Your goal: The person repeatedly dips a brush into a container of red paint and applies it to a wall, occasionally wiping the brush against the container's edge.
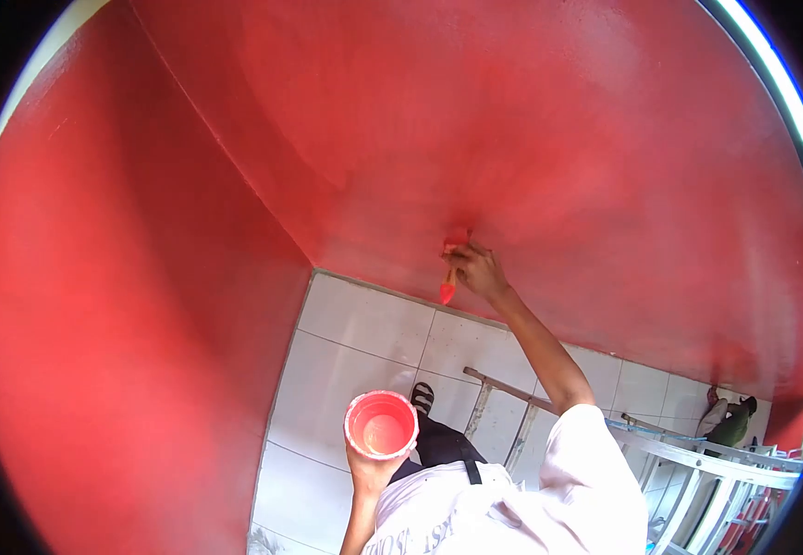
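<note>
My right hand (pixel 481 271) is raised against the red wall (pixel 558 139) and grips a paintbrush (pixel 449 268) with a red-orange handle; its bristles press on the wall just above the white tiled floor's edge. My left hand (pixel 371 469) holds a small red cup (pixel 381 425) from below, near my chest, with pale red paint inside it.
A second red wall (pixel 124 324) meets the first in a corner at the left. White floor tiles (pixel 355 324) lie below, with my foot (pixel 422 397) on them. A wooden ladder or frame (pixel 503 407) and white railings (pixel 697 462) stand at the right, where another person (pixel 729 421) crouches.
</note>
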Demonstrator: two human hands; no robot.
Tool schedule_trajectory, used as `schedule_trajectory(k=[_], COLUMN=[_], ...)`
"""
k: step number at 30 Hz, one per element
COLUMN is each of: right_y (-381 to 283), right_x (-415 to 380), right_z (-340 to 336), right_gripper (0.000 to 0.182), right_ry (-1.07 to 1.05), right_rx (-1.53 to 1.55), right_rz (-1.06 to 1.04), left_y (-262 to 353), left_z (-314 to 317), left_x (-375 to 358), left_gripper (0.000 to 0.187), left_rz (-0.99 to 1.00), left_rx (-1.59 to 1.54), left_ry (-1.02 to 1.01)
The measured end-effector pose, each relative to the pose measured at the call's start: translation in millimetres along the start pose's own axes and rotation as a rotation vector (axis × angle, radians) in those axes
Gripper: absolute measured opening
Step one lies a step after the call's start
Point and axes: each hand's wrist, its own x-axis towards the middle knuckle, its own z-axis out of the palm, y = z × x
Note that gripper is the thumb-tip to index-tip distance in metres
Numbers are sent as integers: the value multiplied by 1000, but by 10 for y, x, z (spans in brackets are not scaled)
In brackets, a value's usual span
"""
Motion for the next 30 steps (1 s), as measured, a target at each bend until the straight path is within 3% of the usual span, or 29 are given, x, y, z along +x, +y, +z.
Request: schedule_trajectory(k=[2, 3, 5, 6, 8, 10, 12, 14, 16, 18, 20, 22, 25, 30], right_y=[-185, -348, -539, -527, -653, -532, -204, -10, 108, -199, -585, -980, -1222, -1864], right_x=[188, 358, 830, 1066, 1388, 1407, 1074, 561, -107, -610, -1076, -1606, -2622, -3874], right_z=[-296, -597, -1387, -1738, -2079, -1916, -1141, -129, 878, 1086, 1018, 923, 934, 483], right_gripper=[38, 37, 39, 41, 46, 49, 57, 42, 32, 23, 22, 24, 24, 18], right_ry=[136, 199, 457, 618, 866, 764, 503, 317, -92, -76, 65, -22, 109, 173], right_rx=[104, 566, 478, -89, -199, -231, -352, -279, -92, 95, 190, 252, 226, 288], right_rz=[-75, 170, 81, -261, -270, -273, -174, -147, 0, 230, 333, 610, 685, 1230], left_y=[-55, -60, -102, -83, -31, 36, 139, 196, 229, 242, 286, 368, 447, 381], left_z=[-96, -125, -154, -155, -133, -74, -54, -51, -77, -122, -205, -268, -169, -125], left_x=[-11, -24, -59, -63, -44, -33, -44, -67, -135, -278, -374, -455, -370, -384], left_gripper=[74, 75, 74, 73, 71, 66, 65, 64, 64, 66, 68, 69, 65, 65], left_rz=[34, 19, -12, -32, -61, -39, -77, -46, -20, 22, 59, 87, 44, 92], left_rx=[63, 62, 51, 42, 25, 24, 42, 45, 67, 59, 79, 104, 47, 58], left_ry=[39, 46, 62, 66, 71, 83, 73, 64, 70, 125, 157, 154, 55, -106])
